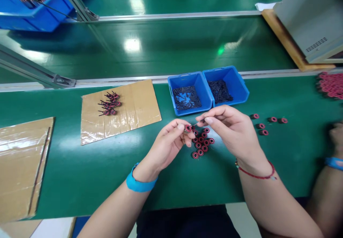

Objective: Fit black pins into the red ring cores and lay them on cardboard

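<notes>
My left hand (167,143) pinches a small red-and-black wound stator core (188,128) between thumb and fingers. A thin wire lead (196,123) runs from the core toward my right hand (235,132). The right thumb and forefinger are closed at that lead on a small dark piece (203,121), perhaps a short black sleeve; it is too small to be sure. Beneath and between the hands a cluster of similar stator cores (200,145) lies on the green table. Beyond my hands stand a blue bin (179,112) of short black tubes and a second blue bin (242,84) with more dark pieces.
A cardboard sheet (134,106) carries stator cores with black-sleeved leads (109,104). Another board (21,166) lies far left. Several loose cores (264,132) and a pink-red heap (332,85) lie right, near another person's arm (328,188). A metal rail (120,82) crosses behind.
</notes>
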A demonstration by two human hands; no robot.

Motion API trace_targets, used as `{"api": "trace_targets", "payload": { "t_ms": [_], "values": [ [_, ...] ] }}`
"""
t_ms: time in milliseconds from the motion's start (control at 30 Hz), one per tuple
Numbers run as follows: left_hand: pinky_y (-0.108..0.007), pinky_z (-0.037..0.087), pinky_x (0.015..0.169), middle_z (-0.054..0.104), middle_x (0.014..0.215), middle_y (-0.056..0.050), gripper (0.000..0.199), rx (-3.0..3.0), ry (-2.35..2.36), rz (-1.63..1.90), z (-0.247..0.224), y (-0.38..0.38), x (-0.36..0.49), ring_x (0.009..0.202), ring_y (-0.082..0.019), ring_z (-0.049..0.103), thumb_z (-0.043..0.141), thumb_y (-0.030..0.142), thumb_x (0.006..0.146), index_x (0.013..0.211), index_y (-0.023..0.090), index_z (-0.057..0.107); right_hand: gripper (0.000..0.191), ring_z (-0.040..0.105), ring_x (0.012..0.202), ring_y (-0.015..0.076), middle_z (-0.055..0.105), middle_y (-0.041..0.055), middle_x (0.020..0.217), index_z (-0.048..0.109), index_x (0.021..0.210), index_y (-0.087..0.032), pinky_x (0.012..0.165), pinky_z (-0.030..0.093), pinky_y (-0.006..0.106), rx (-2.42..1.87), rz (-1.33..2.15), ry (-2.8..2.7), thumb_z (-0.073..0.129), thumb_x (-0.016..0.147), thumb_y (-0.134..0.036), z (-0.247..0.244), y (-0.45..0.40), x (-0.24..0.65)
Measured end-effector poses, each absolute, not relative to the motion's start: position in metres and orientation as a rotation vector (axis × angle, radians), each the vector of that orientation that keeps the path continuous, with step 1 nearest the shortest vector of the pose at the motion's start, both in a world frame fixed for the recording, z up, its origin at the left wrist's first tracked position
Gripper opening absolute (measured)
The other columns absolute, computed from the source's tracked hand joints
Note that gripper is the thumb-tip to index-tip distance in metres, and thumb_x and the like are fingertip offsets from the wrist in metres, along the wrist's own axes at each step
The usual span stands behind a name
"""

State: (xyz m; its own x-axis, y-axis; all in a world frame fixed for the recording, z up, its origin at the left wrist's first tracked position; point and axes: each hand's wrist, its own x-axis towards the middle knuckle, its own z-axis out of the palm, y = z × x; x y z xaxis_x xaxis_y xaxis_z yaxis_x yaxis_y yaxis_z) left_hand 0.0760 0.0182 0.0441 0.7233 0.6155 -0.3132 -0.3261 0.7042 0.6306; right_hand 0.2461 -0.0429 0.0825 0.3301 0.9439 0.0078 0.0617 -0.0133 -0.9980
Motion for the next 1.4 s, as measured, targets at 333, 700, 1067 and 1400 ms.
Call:
{"api": "trace_targets", "payload": {
  "t_ms": [333,700,1067,1400],
  "values": [
    [-0.021,0.050,0.066,0.073,0.081,-0.004,0.018,0.548,0.485,0.576,0.0434,0.0185,0.0767,0.065,-0.010,0.064,0.070,0.030,0.088,0.098,0.015,0.070,0.017,0.075,0.077,0.0149,0.079,0.0023,0.086,0.072,0.102,-0.020,0.072,0.062,0.029,-1.363,1.080,-0.901,0.072,0.086,-0.022,0.0757,-0.0413,0.2467],
    [-0.022,0.052,0.076,0.074,0.091,-0.005,0.016,0.522,0.504,0.604,0.0427,0.0184,0.0789,0.075,-0.010,0.068,0.074,0.022,0.084,0.098,0.015,0.071,0.006,0.072,0.075,0.0099,0.077,-0.0015,0.084,0.072,0.086,-0.023,0.070,0.059,0.021,-1.315,0.953,-0.824,0.074,0.085,-0.017,0.0748,-0.0384,0.2429],
    [-0.022,0.051,0.076,0.073,0.090,-0.004,0.018,0.525,0.505,0.608,0.0440,0.0183,0.0792,0.075,-0.010,0.067,0.076,0.022,0.082,0.097,0.015,0.070,0.007,0.075,0.076,0.0127,0.078,-0.0002,0.086,0.068,0.085,-0.022,0.073,0.060,0.026,-1.299,0.954,-0.843,0.071,0.087,-0.016,0.0758,-0.0395,0.2433],
    [-0.023,0.050,0.076,0.073,0.090,-0.004,0.015,0.540,0.497,0.604,0.0431,0.0182,0.0790,0.075,-0.011,0.066,0.075,0.022,0.084,0.096,0.016,0.069,0.007,0.074,0.078,0.0131,0.077,0.0001,0.085,0.067,0.085,-0.022,0.073,0.059,0.026,-1.293,1.005,-0.881,0.069,0.088,-0.016,0.0756,-0.0409,0.2413]
  ]
}}
